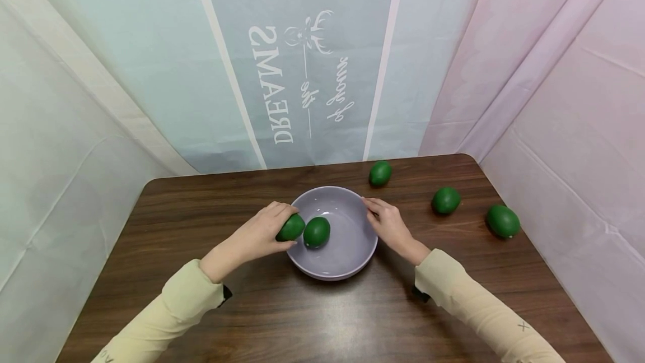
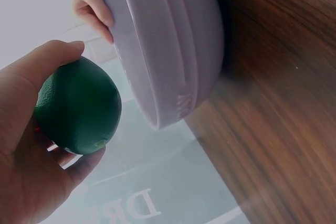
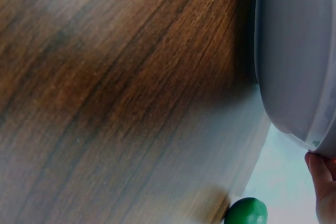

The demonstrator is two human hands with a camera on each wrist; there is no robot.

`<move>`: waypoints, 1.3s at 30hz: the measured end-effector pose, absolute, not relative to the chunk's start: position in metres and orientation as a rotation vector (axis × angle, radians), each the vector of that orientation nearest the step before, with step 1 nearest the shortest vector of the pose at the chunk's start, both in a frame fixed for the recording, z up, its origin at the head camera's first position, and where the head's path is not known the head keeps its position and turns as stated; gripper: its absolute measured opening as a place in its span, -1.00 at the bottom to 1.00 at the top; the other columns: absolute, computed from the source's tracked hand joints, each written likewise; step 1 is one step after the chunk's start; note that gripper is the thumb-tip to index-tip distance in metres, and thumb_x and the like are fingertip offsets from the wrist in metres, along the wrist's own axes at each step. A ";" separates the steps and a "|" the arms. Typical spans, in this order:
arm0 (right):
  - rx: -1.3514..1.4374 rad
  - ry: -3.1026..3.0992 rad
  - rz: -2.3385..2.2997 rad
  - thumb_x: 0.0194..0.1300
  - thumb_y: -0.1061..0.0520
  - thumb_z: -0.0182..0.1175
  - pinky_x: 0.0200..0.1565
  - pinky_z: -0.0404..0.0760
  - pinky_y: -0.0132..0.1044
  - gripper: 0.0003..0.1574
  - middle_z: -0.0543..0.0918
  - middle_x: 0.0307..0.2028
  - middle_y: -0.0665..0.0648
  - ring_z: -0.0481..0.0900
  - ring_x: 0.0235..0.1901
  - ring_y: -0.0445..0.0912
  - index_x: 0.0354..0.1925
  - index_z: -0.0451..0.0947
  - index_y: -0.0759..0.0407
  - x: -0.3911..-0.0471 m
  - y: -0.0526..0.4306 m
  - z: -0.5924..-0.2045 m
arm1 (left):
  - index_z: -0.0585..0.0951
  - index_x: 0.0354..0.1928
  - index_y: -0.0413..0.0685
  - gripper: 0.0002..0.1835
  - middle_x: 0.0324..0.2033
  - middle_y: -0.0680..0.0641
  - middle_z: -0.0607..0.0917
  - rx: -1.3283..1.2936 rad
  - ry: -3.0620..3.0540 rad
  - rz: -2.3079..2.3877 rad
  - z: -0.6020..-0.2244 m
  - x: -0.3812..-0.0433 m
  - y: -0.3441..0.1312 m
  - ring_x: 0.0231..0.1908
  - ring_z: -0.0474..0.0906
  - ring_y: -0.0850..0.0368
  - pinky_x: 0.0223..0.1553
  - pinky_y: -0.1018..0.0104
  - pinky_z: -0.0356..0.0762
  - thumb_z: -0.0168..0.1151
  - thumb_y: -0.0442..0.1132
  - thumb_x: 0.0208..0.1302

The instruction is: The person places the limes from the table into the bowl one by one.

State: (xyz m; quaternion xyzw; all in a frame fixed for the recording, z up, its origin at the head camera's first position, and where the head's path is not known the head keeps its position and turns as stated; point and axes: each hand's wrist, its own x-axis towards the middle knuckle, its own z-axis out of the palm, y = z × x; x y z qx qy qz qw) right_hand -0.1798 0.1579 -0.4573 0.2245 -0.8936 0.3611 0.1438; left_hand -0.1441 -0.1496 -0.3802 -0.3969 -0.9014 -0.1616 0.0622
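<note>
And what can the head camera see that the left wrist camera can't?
Only the head view shows a green fruit inside the bowl, three more green fruits on the table, and both sleeves. Only the left wrist view shows ridges on the bowl's outside. Both show the left hand holding another green fruit, the right hand touching the bowl, and the lettered cloth.

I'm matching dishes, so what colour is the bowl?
Pale greyish purple; the bowl shows best in the head view.

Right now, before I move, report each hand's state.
Left hand: closed, holding a green fruit.
Right hand: holding the bowl by its rim.
</note>
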 end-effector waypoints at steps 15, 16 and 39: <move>0.651 -2.579 1.027 0.13 0.40 0.14 -0.18 0.60 -0.16 -0.57 0.59 -0.06 0.26 0.57 -0.08 0.05 0.03 0.52 0.35 -0.181 0.158 -0.458 | 0.42 0.04 -0.24 -0.39 -0.10 -0.06 0.51 -1.273 -2.740 -0.512 -0.386 -0.142 -0.134 -0.09 0.38 0.07 0.01 0.16 0.38 0.36 -0.06 -0.01; 0.651 -2.581 1.028 0.13 0.40 0.14 -0.18 0.60 -0.16 -0.57 0.59 -0.06 0.26 0.57 -0.08 0.05 0.03 0.52 0.35 -0.181 0.158 -0.458 | 0.42 0.05 -0.25 -0.39 -0.09 -0.07 0.51 -1.279 -2.741 -0.517 -0.386 -0.141 -0.133 -0.07 0.38 0.07 0.04 0.14 0.37 0.36 -0.06 -0.01; 0.646 -2.597 1.041 0.15 0.40 0.11 -0.19 0.60 -0.17 -0.57 0.57 -0.05 0.29 0.57 -0.08 0.06 0.04 0.50 0.36 -0.180 0.157 -0.457 | 0.45 -0.02 -0.21 -0.39 -0.15 -0.05 0.52 -1.297 -2.743 -0.466 -0.402 -0.137 -0.111 -0.14 0.39 0.07 -0.04 0.24 0.40 0.41 -0.04 -0.09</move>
